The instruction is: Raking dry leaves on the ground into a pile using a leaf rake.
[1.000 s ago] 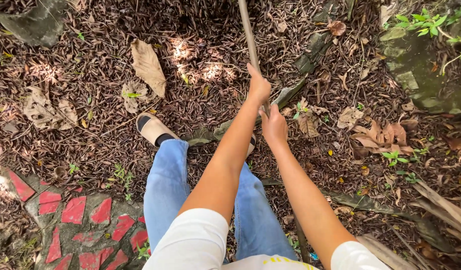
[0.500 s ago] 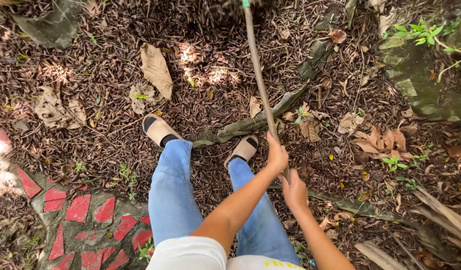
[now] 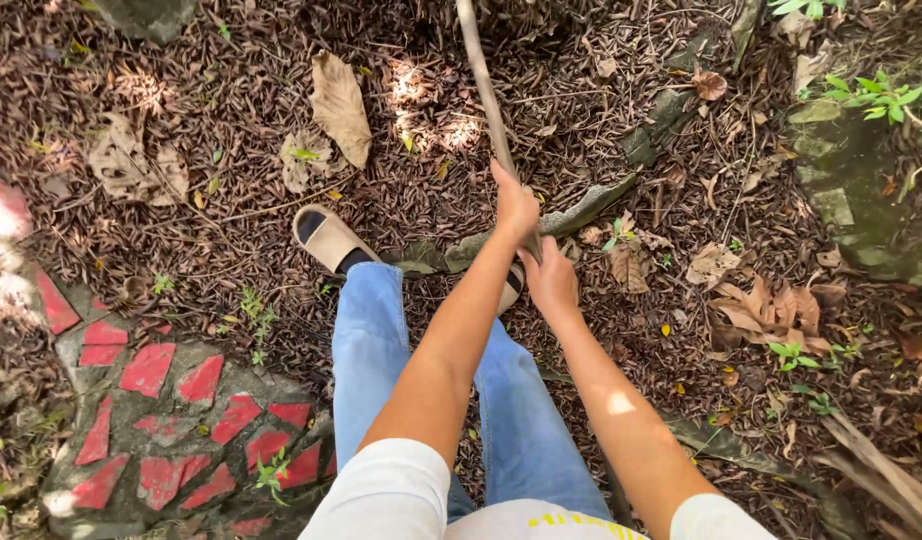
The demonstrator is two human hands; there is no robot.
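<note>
I stand on ground strewn with small dry brown leaves. A long thin wooden handle (image 3: 481,85) runs from the top edge down to my hands. My left hand (image 3: 515,206) is closed around the handle higher up. My right hand (image 3: 551,278) grips the same handle just below it. The tool's head is out of view beyond the top edge. My legs in blue jeans (image 3: 376,340) and a beige slipper (image 3: 326,238) show below the arms; the other foot is mostly hidden behind my forearms.
A paved patch with red tile shards (image 3: 166,400) lies at the lower left. Large dry leaves (image 3: 341,105) lie ahead on the left. A mossy stone (image 3: 861,195) with green shoots sits at the right. A flat grey strip of bark (image 3: 571,215) crosses near my feet.
Both hands pushed forward along with the handle, from near my right knee back out over my feet. The arms are now stretched further ahead and the view shifted slightly left.
</note>
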